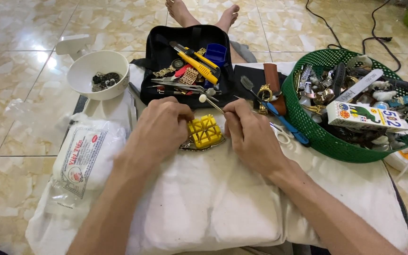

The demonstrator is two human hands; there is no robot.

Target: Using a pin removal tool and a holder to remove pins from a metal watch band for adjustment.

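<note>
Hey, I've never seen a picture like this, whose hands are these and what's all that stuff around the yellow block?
One picture, taken by a camera worn on a person's head, looking down at their own bare hands above a white cushion on a tiled floor. The left hand steadies a yellow plastic block lying on a metal watch band. The right hand holds a thin tool with a small white tip. Behind lie an open black tool case, a white bowl of small metal parts, and a green basket of watch pieces.

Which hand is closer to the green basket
Right. The right hand is just left of the green basket, while the left hand sits farther left, beyond the yellow block.
</note>
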